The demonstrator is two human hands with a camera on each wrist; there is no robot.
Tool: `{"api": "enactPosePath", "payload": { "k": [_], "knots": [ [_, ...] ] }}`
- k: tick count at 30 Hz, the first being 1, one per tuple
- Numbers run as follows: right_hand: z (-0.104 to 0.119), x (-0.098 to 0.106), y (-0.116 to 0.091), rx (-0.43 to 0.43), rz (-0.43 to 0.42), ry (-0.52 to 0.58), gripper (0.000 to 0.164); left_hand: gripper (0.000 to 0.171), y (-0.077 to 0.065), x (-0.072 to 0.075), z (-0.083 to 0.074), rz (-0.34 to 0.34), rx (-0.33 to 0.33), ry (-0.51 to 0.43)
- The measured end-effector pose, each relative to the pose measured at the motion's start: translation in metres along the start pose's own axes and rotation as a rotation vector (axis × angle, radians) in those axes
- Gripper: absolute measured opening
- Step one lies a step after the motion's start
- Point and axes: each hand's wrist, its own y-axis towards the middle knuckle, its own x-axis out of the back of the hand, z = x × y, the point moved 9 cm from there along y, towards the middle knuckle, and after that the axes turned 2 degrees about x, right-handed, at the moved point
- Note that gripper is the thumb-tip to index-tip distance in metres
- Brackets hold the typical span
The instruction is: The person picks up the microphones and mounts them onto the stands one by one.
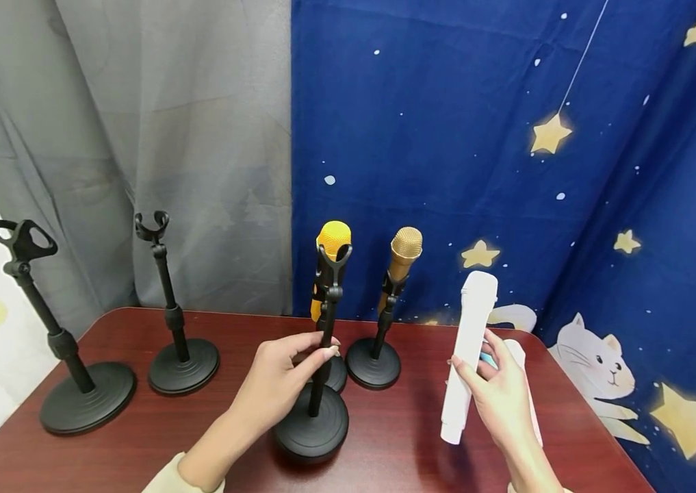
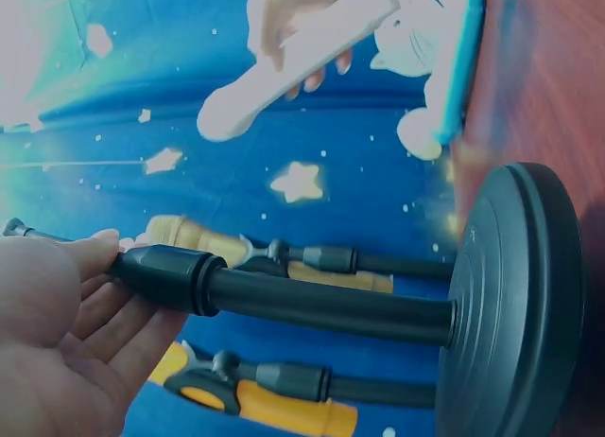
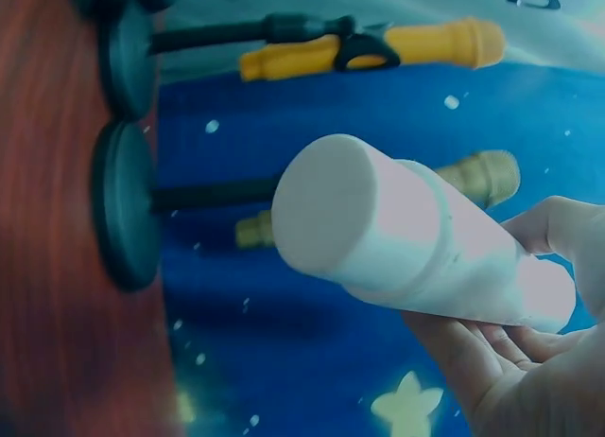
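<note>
Near stand (image 1: 312, 435), vacant, pinched in left hand (image 1: 270, 380); right hand (image 1: 501, 394) grips white microphone (image 1: 469, 335), unmounted. Far yellow microphone (image 1: 334, 235) and gold microphone (image 1: 406, 244) already mounted; two left stands (image 1: 98, 404) unfilled.

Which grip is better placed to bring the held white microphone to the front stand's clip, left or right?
Probably the right grip: it holds the white microphone, raised off the table. The left grip holds the front stand, so seems better suited to steadying it.
</note>
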Motion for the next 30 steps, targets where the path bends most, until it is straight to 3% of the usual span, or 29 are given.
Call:
{"api": "enactPosePath", "payload": {
  "k": [7,12,19,24,30],
  "knots": [
    [0.028,-0.022,0.001,0.079,0.001,0.116,0.066,0.019,-0.003,-0.019,-0.003,0.038,0.028,-0.068],
    [0.040,-0.036,0.002,0.111,0.003,0.183,0.059,0.019,-0.009,-0.033,-0.010,0.066,-0.010,-0.091],
    [0.042,-0.040,0.002,0.099,-0.026,0.125,0.041,0.015,-0.017,-0.053,-0.015,0.156,-0.016,-0.150],
    [0.042,-0.039,0.001,0.094,-0.034,0.122,0.032,0.012,-0.021,-0.062,-0.018,0.195,-0.047,-0.179],
    [0.049,-0.044,-0.003,0.129,-0.001,0.160,0.030,0.012,-0.025,-0.071,-0.021,0.253,-0.140,-0.202]
  ]
}}
